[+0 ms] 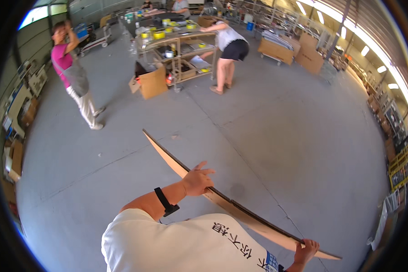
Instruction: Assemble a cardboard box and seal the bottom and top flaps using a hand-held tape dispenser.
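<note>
A long brown cardboard sheet stands on edge close against my body, slanting from the far left to the near right. My left hand lies over its upper edge near the middle, thumb side up, some fingers reaching past the far face. Further along, by the near right end, my right hand is wrapped over the same edge. A black band circles my left forearm. The far face of the sheet and the fingertips behind it are hidden from this angle.
A metal workbench bearing yellow tape rolls stands ahead, with a cardboard box at its foot. One person stands at left; another leans over the bench. Loaded carts are at far right. A yellow crate lies along the right side.
</note>
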{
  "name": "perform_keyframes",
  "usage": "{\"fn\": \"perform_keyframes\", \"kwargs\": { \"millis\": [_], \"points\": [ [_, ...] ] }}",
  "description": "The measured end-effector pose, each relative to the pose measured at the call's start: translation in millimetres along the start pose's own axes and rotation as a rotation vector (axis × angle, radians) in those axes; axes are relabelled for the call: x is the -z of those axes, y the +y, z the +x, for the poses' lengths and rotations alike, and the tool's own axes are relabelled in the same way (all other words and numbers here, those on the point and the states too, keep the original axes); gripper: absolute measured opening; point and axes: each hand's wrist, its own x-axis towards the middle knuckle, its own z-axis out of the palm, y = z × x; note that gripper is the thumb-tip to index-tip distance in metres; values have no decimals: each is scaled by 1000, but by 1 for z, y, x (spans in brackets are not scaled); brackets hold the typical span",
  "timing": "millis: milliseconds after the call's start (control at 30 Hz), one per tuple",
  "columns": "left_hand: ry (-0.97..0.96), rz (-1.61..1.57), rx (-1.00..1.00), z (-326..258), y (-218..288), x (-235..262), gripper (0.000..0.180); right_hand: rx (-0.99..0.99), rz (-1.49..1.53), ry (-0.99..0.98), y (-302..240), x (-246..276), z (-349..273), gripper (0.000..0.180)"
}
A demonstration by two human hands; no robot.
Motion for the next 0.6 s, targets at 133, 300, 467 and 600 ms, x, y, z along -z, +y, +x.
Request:
{"fn": "perform_keyframes", "kwargs": {
  "millis": [133,300,467,600],
  "points": [
    [24,-49,-4,126,-48,-36,16,-10,6,-9,51,-66,115,27],
    [-27,27,98,274,-104,-82,15,57,73,-104,131,-182,267,25],
    [-171,19,228,395,-149,-104,15,113,164,-154,161,-268,442,26],
    [-129,64,402,474,-192,-115,16,200,218,-194,164,-326,589,25]
  ]
}}
